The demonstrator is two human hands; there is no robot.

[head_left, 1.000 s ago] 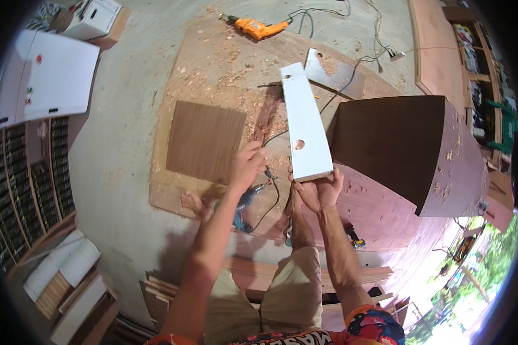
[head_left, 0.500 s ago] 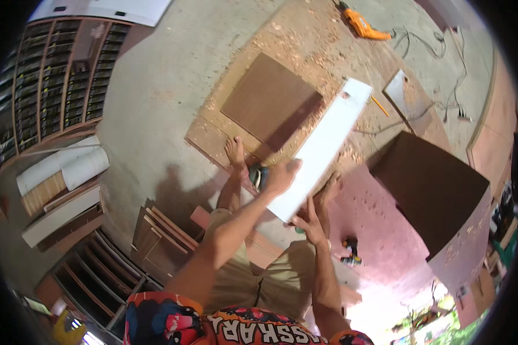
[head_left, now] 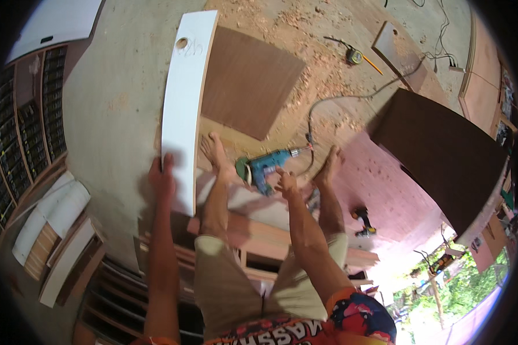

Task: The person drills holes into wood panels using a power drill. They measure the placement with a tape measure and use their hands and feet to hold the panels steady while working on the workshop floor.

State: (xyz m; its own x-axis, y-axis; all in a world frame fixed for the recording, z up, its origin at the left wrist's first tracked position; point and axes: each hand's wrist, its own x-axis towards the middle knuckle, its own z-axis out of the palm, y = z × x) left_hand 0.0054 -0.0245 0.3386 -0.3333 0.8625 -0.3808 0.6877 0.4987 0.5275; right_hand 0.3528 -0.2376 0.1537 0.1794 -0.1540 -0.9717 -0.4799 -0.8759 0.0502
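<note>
A long white board [head_left: 181, 109] with a round hole near its far end stands at the left, its far end pointing away from me. My left hand [head_left: 164, 177] grips its left edge near the close end. Between my feet lies a teal corded power drill [head_left: 277, 158], its chuck pointing right. My right hand [head_left: 286, 181] is just right of the drill's handle, fingers apart and holding nothing. Whether a fingertip touches the drill is hard to tell.
A brown square panel [head_left: 247, 80] lies on the shaving-strewn sheet beyond my feet. A tape measure [head_left: 354, 56] and pencil [head_left: 374, 65] lie farther off. At right are a dark brown panel [head_left: 443, 155] and a cordless drill [head_left: 362, 222]. The drill's cable [head_left: 312, 115] curves across the sheet.
The white board has swung from in front of me to my left, in my left hand. My right hand has let go of it and moved beside the teal drill, now uncovered. The view has shifted.
</note>
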